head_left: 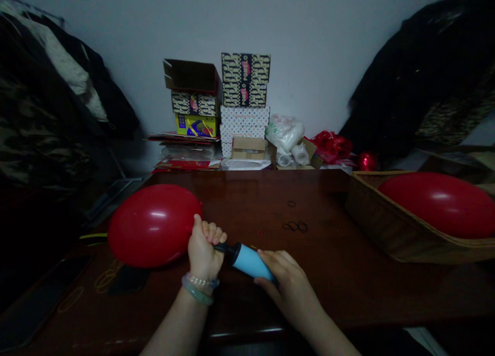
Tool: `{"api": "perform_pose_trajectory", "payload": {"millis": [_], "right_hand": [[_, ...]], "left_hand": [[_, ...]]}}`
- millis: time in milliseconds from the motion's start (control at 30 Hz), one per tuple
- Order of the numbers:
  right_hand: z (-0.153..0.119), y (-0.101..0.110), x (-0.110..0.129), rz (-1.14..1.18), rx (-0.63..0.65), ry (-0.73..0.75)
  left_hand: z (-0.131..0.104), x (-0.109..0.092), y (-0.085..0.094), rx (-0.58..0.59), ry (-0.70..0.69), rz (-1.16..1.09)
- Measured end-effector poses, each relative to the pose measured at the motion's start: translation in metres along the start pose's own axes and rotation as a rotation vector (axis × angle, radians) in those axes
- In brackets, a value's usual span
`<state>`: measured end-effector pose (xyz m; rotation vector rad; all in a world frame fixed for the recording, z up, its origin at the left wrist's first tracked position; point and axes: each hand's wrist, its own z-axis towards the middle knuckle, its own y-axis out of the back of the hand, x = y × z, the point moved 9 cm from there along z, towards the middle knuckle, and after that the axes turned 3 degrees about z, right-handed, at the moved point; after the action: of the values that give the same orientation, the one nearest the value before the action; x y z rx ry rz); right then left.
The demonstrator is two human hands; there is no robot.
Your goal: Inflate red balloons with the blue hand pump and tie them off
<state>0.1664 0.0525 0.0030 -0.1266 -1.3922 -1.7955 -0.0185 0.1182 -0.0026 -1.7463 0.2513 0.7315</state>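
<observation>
A large inflated red balloon (pixel 154 225) is at the left of the dark table. My left hand (pixel 205 248), with bracelets at the wrist, is closed at the balloon's right end, round its neck and the black nozzle of a blue hand pump (pixel 251 263). The nozzle tip is hidden in my fingers. My right hand (pixel 288 284) grips the lower right end of the blue pump, fingers over the top and thumb below. The pump slants down from my left hand to my right.
Black rubber bands (pixel 296 226) lie mid-table (pixel 325 289). At right, a basket (pixel 371 227) holds another red balloon (pixel 441 204). Yellow bands (pixel 105 280) and a dark flat object (pixel 129 280) are at left. Stacked boxes (pixel 245 121) stand at the back wall.
</observation>
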Motion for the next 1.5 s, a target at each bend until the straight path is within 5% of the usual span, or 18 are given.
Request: {"api": "perform_pose_trajectory", "payload": {"millis": [500, 700, 1067, 1500], "right_hand": [[0.002, 0.014, -0.015, -0.005, 0.024, 0.042], [0.002, 0.021, -0.009, -0.018, 0.023, 0.026], [0.002, 0.007, 0.005, 0.023, 0.028, 0.019], [0.004, 0.018, -0.014, 0.083, 0.076, 0.042]], "left_hand": [[0.017, -0.049, 0.018, -0.016, -0.092, -0.046], [0.017, -0.027, 0.025, -0.055, -0.020, -0.069], [0.002, 0.006, 0.004, 0.006, 0.042, -0.034], [0.011, -0.049, 0.008, 0.058, -0.119, -0.009]]}}
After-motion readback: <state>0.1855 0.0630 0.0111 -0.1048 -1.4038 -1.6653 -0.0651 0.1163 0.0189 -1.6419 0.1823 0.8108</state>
